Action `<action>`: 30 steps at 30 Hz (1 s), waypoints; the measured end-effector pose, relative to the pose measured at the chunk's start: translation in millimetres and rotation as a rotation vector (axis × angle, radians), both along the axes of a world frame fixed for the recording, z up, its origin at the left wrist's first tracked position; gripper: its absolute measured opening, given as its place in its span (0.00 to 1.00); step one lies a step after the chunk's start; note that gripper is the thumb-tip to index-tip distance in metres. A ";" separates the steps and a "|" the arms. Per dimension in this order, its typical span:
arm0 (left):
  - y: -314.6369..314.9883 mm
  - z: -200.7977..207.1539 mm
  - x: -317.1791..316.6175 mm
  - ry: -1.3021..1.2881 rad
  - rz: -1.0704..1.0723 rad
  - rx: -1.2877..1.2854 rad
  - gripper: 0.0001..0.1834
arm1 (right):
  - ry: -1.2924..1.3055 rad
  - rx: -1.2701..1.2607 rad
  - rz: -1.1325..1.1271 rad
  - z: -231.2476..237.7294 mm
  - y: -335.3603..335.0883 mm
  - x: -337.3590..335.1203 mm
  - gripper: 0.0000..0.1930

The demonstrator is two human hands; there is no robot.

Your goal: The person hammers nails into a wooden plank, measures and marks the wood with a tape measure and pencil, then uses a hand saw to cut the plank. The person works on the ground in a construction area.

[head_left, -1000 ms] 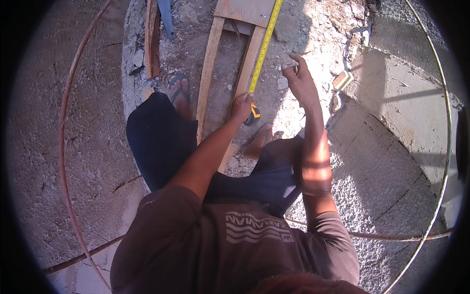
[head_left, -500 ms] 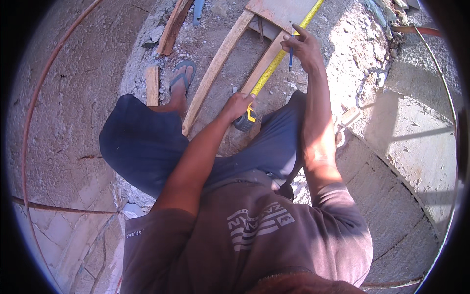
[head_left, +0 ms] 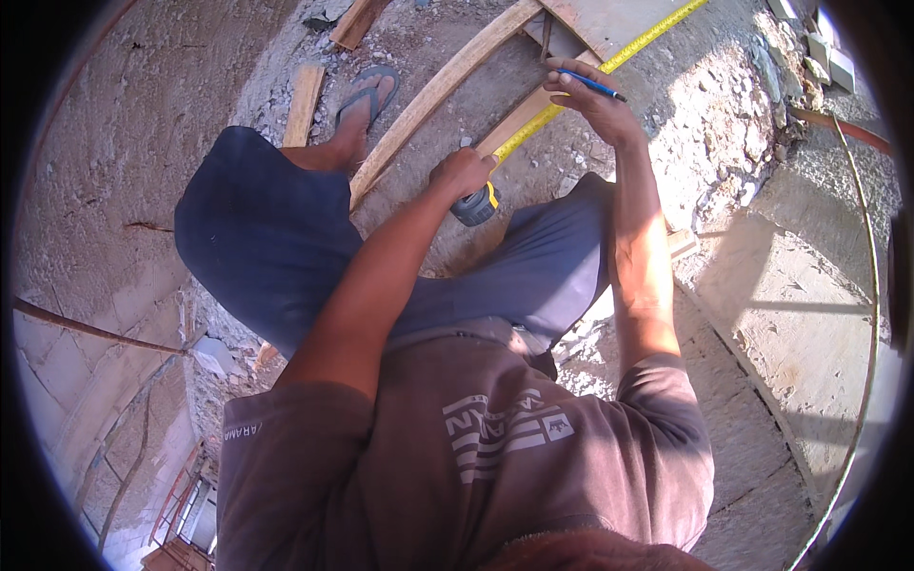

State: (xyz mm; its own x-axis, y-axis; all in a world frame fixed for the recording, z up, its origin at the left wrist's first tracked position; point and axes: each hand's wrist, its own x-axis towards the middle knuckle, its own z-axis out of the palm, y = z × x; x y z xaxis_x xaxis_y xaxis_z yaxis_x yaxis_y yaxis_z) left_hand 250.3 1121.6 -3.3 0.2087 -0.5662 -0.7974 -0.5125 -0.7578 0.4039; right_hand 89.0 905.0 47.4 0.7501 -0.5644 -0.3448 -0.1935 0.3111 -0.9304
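Observation:
My left hand (head_left: pixel 464 174) is closed at the near end of a wooden batten (head_left: pixel 515 122), gripping a tape measure (head_left: pixel 474 207) by the mouth of its dark case with yellow trim. The yellow blade (head_left: pixel 657 33) runs out along the batten and past a flat board (head_left: pixel 619 17) at the far end. In my right hand (head_left: pixel 595 103) is a blue pen (head_left: pixel 592 85), held between thumb and fingers, its dark tip pointing right. That hand hovers over or rests beside the blade; contact is unclear.
A longer curved batten (head_left: pixel 438 95) lies left of the tape. Beyond my sandalled foot (head_left: pixel 367 100) are a short wood offcut (head_left: pixel 305 105) and a reddish piece of timber (head_left: pixel 358 23). Rubble (head_left: pixel 709 124) covers the ground at right, near a thin cable (head_left: pixel 868 247).
The pen has turned from nearly upright to nearly level in my right hand, and the fingers have shifted off the blade's edge. My left hand stays at the batten's end. The whole view has shifted.

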 end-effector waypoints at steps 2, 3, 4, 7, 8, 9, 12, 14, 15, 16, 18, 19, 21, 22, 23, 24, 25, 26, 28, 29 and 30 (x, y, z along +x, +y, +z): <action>-2.0 -1.7 -0.2 0.003 0.021 0.025 0.31 | 0.166 -0.129 0.194 -1.9 -0.2 9.8 0.20; -2.5 -2.1 -0.8 0.011 0.028 0.039 0.31 | 0.281 -0.218 0.314 -3.8 -0.2 15.3 0.19; -3.1 -2.2 -1.1 0.009 0.031 0.041 0.31 | 0.410 -0.308 0.426 -5.9 -0.4 20.5 0.19; -3.7 -1.2 -1.1 0.005 0.051 0.047 0.32 | 0.271 -0.307 0.501 -14.2 9.8 31.2 0.12; -3.4 -0.9 -1.1 0.007 0.066 0.048 0.32 | 0.244 -0.323 0.531 -16.9 13.7 34.3 0.10; -3.6 -0.9 -0.6 0.008 0.072 0.053 0.32 | 0.208 -0.300 0.507 -19.7 18.6 36.7 0.07; -4.0 -3.9 1.0 0.041 0.084 0.060 0.32 | 0.212 -0.469 0.603 -26.3 26.5 41.0 0.07; -4.1 -8.1 1.6 0.053 0.102 0.062 0.33 | 0.275 -0.391 0.627 -30.4 27.2 42.0 0.06; -3.9 -10.5 1.8 0.058 0.108 0.070 0.33 | 0.310 -0.353 0.627 -32.7 26.9 42.1 0.06; -3.8 -12.9 2.1 0.067 0.112 0.060 0.33 | 0.292 -0.352 0.631 -35.1 26.3 42.0 0.06; -3.7 -17.2 2.5 0.083 0.116 0.057 0.33 | 0.281 -0.350 0.622 -40.1 25.6 41.2 0.06; -3.6 -18.9 2.7 0.089 0.113 0.049 0.33 | 0.255 -0.354 0.619 -42.5 25.4 40.5 0.06; -3.4 -21.5 3.3 0.101 0.107 0.052 0.33 | 0.258 -0.347 0.625 -46.9 25.4 39.4 0.08; -3.4 -22.3 3.4 0.097 0.105 0.051 0.33 | 0.227 -0.355 0.625 -48.7 25.5 39.1 0.08; -3.4 -23.1 3.5 0.091 0.103 0.058 0.33 | 0.215 -0.359 0.626 -50.1 25.7 38.8 0.08; -3.4 -23.8 3.6 0.085 0.101 0.067 0.34 | 0.203 -0.359 0.632 -51.3 25.7 38.8 0.09; -3.4 -24.6 3.7 0.094 0.101 0.060 0.34 | 0.207 -0.413 0.651 -52.2 25.5 38.8 0.09; -3.5 -25.6 3.9 0.105 0.101 0.055 0.34 | 0.212 -0.464 0.676 -53.0 25.1 39.0 0.09; -3.6 -27.7 3.9 0.121 0.107 0.052 0.34 | 0.212 -0.510 0.696 -54.4 24.8 38.9 0.10; -3.4 -28.5 3.9 0.123 0.113 0.053 0.34 | 0.205 -0.508 0.691 -54.8 24.9 38.9 0.11; -3.4 -29.1 4.0 0.122 0.121 0.063 0.35 | 0.196 -0.502 0.692 -55.2 25.0 38.9 0.11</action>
